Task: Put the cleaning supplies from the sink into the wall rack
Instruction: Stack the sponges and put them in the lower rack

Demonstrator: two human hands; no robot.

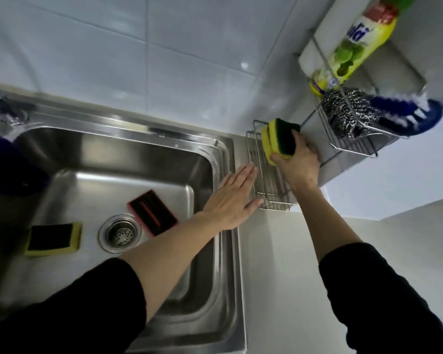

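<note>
Item in transit: two yellow-and-green sponges (279, 139), stacked, which the right hand (296, 166) is gripping and holding over the far end of the lower rack tier (266, 180). The left hand (232, 199) is hovering flat and spread, holding nothing, just beside that tier's near edge.

Risks, as judged:
- The pair is being pinched from one side only; the outer sponge could be slipping free and falling to the desk (279, 264) or into the sink (210, 290).
- The tier is narrow; sponges set crooked could be tipping over its wire rail.

Count:
- sponges in hand: two
- sponges lying in the sink: two, one yellow sponge (53, 238) and one pink sponge (152, 212)
- upper rack tier (353, 149): one detergent bottle (353, 44), one steel scourer (348, 111), one blue brush (409, 113)
</note>
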